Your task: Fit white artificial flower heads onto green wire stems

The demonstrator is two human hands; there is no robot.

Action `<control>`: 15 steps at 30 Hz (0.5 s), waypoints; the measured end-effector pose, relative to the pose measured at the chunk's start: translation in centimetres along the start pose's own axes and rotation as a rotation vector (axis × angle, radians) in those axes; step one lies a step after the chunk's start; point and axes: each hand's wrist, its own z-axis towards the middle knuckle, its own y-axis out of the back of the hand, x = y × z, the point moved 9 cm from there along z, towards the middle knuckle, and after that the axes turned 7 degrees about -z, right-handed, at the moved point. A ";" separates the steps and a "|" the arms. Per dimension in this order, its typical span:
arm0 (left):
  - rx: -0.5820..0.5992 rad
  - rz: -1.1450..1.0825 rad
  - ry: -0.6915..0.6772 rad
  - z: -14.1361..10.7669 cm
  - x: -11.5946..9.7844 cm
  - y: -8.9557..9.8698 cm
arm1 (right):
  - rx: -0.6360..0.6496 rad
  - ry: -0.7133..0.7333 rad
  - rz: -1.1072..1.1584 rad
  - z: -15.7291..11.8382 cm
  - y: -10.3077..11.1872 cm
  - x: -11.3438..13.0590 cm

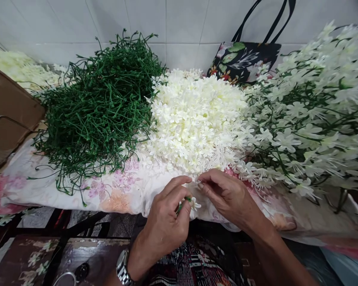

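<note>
My left hand (167, 212) is closed on a green artificial flower stem (179, 207), held between thumb and fingers over the table's front edge. A white artificial blossom (194, 204) sits at the stem's tip, beside my left thumb. Just to the right, my right hand (231, 194) pinches a small white flower piece (198, 182) between thumb and forefinger; its shape is mostly hidden. Beyond both hands lies a heap of loose white blossoms (193, 119). To its left rises a tangled pile of bare green stems (98, 107).
Stems bearing white flowers (310, 131) fill the right side. A black floral bag (244, 61) leans on the tiled wall (185, 24). A cardboard box (10, 103) stands at left. Flowered cloth (116, 198) covers the table. Below left is a dark wooden surface (92, 258).
</note>
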 end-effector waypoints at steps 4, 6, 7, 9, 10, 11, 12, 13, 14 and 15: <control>0.105 0.025 -0.024 0.2 -0.2 -1.4 | 0.003 0.020 -0.026 0.0 -0.2 0.1; 0.127 0.069 0.015 0.1 0.4 -2.0 | -0.014 0.020 -0.027 0.0 -0.1 0.1; 0.132 0.093 0.034 0.0 0.7 -2.2 | -0.032 0.020 -0.019 0.1 0.1 0.1; 0.150 0.129 0.058 -0.2 1.1 -2.5 | -0.074 0.008 0.008 0.1 0.5 0.0; 0.162 0.138 0.066 -0.2 1.1 -2.6 | -0.100 -0.002 0.022 0.1 0.8 -0.1; 0.170 0.137 0.071 -0.2 1.2 -2.6 | -0.135 -0.012 0.038 0.1 1.1 -0.2; 0.168 0.125 0.076 -0.2 1.1 -2.6 | -0.174 -0.028 0.058 0.0 1.6 -0.4; 0.152 0.101 0.078 -0.1 1.1 -2.3 | -0.213 -0.053 0.083 -0.2 2.0 -0.7; 0.117 0.067 0.082 0.0 1.0 -1.9 | -0.250 -0.091 0.116 -0.4 2.4 -1.1; 0.064 0.027 0.089 0.1 1.0 -1.3 | -0.279 -0.136 0.154 -0.7 2.7 -1.5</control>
